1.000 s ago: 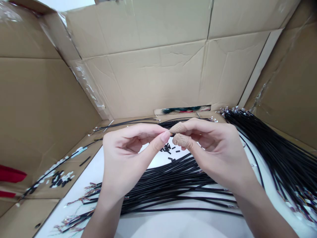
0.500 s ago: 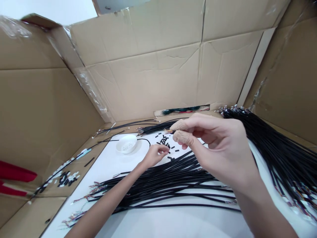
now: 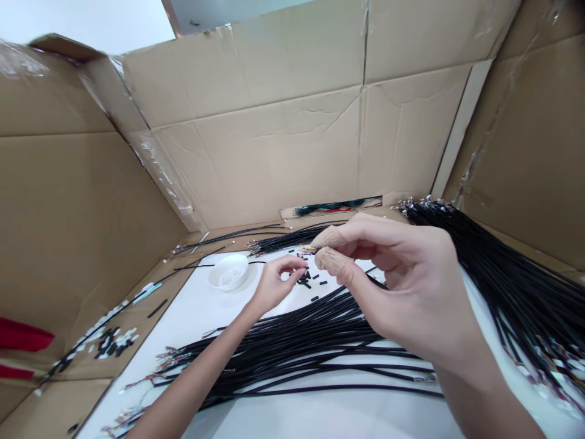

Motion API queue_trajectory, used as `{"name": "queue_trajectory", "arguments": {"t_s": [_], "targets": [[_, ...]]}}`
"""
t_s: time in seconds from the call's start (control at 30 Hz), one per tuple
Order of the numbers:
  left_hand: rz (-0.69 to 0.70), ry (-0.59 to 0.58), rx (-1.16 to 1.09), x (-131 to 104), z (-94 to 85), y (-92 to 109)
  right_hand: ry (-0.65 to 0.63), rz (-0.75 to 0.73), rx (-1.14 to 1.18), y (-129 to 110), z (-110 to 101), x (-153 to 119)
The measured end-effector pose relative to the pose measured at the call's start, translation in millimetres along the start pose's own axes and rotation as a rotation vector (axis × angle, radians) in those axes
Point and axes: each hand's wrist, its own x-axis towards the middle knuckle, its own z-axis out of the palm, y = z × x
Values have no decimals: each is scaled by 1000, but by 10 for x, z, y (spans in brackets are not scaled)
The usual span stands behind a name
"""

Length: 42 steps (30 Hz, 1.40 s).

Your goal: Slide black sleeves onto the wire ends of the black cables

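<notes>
My right hand [image 3: 388,262], its thumb and forefinger wrapped in tan tape, pinches a black cable near its end. Thin coloured wires [image 3: 308,250] stick out leftward past the fingertips. My left hand [image 3: 277,281] is close to those wire ends, thumb and forefinger drawn together; what they hold, if anything, is too small to make out against the dark pieces behind. Short black tube pieces [image 3: 315,299] lie scattered on the white table just beyond and below the fingertips. Under both forearms a thick bundle of black cables [image 3: 292,341] lies across the table, with coloured wire ends at its left.
A white bowl [image 3: 228,272] with small pale pieces stands left of my left hand. Another large cable bundle [image 3: 503,280] lies at right. More cables [image 3: 292,236] lie at the back. Black and white bits [image 3: 114,341] sit on cardboard at left. Cardboard walls [image 3: 274,140] enclose the table.
My left hand has risen slightly from among the black tube pieces towards the wire ends. My right hand keeps its pinch on the cable. The view has shifted slightly.
</notes>
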Motion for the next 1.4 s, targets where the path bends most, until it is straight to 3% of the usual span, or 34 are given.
{"name": "queue_trajectory", "arguments": {"t_s": [0.2, 0.33, 0.67, 0.83, 1.03, 1.23, 1.4], "targets": [[288, 158, -81, -132, -303, 881, 3, 18, -27, -41, 3, -22], [493, 174, -26, -272, -299, 1170, 31, -12, -49, -42, 28, -48], [546, 241, -4, -307, -299, 1150, 25, 7, -6, -42, 47, -42], [560, 217, -19, -309, -307, 1168, 58, 13, 18, -31, 74, -71], [520, 194, -42, -316, -309, 1190, 35, 63, 19, -41, 100, -56], [502, 181, -96, -285, -304, 1167, -62, 91, 185, -16, 98, -35], [435, 184, -176, -287, -291, 1164, -44, 109, 255, -8, 98, -19]]}}
